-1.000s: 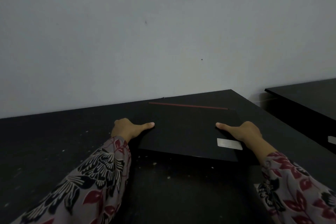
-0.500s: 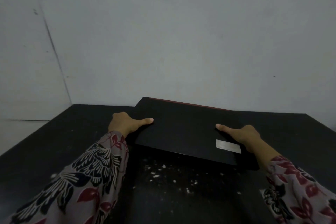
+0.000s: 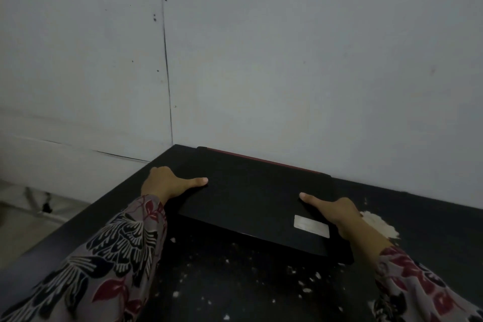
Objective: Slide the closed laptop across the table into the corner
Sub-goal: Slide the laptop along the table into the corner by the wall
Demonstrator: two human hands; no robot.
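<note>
A closed black laptop [image 3: 251, 201] with a red strip along its far edge and a silver sticker near its right front corner lies on the black table [image 3: 235, 290]. Its far edge runs along the back wall, close to the table's far left corner. My left hand [image 3: 170, 185] grips the laptop's left side, thumb lying on the lid. On the right side my right hand [image 3: 337, 213] holds it the same way, thumb on top. The fingers of both hands are hidden beside or under the laptop.
Two white walls meet in a corner [image 3: 171, 138] just behind the table's far left end. White crumbs [image 3: 300, 282] and a pale patch [image 3: 379, 225] mark the tabletop. The table's left edge [image 3: 86, 217] drops to the floor.
The laptop has slid left along the back wall with both hands on it. The wall corner and the table's left end have come into view, and the second table at the right is gone.
</note>
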